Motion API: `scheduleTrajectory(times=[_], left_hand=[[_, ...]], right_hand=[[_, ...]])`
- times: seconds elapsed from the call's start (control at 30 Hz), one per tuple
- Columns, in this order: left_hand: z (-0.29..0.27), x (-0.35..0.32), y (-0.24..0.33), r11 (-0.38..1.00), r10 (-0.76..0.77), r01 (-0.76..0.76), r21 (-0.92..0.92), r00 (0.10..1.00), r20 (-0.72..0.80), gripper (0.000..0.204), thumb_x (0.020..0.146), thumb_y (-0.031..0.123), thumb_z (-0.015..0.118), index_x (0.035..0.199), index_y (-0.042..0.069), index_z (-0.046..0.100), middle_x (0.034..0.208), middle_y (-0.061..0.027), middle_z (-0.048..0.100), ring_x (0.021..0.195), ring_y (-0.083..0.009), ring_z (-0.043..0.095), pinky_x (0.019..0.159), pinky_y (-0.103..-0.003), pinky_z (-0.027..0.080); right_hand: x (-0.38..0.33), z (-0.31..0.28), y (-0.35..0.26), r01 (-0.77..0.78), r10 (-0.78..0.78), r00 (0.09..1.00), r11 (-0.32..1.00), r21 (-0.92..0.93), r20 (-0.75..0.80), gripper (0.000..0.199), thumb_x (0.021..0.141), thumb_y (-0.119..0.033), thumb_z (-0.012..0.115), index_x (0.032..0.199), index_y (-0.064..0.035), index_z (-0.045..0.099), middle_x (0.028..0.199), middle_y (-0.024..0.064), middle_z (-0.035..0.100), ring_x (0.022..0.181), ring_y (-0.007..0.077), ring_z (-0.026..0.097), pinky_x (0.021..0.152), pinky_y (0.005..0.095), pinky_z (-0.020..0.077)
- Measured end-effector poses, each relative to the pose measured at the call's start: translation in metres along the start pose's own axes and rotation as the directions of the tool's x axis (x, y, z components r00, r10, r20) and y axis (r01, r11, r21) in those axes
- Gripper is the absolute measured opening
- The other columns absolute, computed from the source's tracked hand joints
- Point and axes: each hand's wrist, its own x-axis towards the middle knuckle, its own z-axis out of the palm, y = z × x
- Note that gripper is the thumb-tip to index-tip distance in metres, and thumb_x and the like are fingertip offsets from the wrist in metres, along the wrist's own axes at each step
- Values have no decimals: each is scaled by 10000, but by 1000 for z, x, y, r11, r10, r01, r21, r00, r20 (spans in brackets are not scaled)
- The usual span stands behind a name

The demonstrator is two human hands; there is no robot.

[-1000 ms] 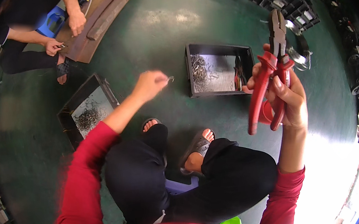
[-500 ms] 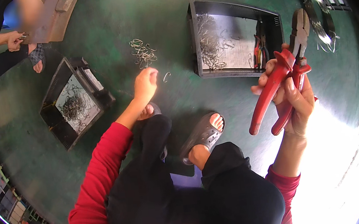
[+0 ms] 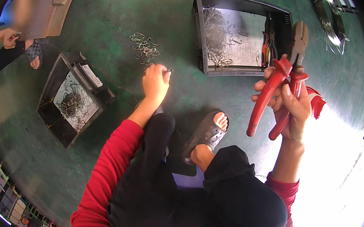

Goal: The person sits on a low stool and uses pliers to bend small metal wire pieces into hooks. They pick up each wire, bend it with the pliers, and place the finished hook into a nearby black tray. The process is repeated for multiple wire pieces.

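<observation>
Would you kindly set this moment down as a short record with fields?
Left hand: left hand pinches a small wire piece near the loose wire pile on the green floor
Right hand: right hand grips red-handled pliers, raised
Trays: left tray and right tray, both holding wire pieces
Nearby: another person's hand

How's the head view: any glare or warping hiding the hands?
Head view: strong glare whites out the floor at lower right, beside the right hand holding the red pliers; both hands stay readable, left hand sharp; fisheye bends the tray edges; rim is dark.
</observation>
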Motion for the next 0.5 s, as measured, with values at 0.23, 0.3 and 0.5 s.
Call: scheduleTrajectory(times=[0.23, 0.3, 0.5], left_hand=[[-15, 10, 22, 993, -115, 115, 3, 989, 94, 158, 855, 164, 692, 905, 63, 581, 860, -80, 602, 806, -265, 614, 721, -404, 486], [-33, 27, 52, 906, -306, 310, -287, 950, 60, 143, 893, 158, 665, 920, 37, 595, 853, -89, 615, 711, -215, 623, 635, -338, 496], [-79, 66, 137, 727, 60, -120, -676, 992, -112, 155, 912, 166, 653, 995, 36, 671, 921, -62, 645, 747, -134, 624, 633, -252, 483]], right_hand=[[-5, 11, 5, -112, 104, 993, 976, -188, -51, 490, 943, -102, 514, 1356, 76, 319, 1205, 257, 536, 1035, 355, 643, 834, 483, 583], [-5, 12, 3, -91, 86, 995, 987, -133, -46, 477, 929, -100, 572, 1332, 48, 363, 1191, 231, 554, 1041, 354, 635, 860, 486, 555], [-6, 12, -2, -5, -5, 997, 991, -134, -74, 459, 930, -62, 546, 1326, 56, 347, 1180, 242, 547, 1028, 354, 640, 848, 489, 566]])
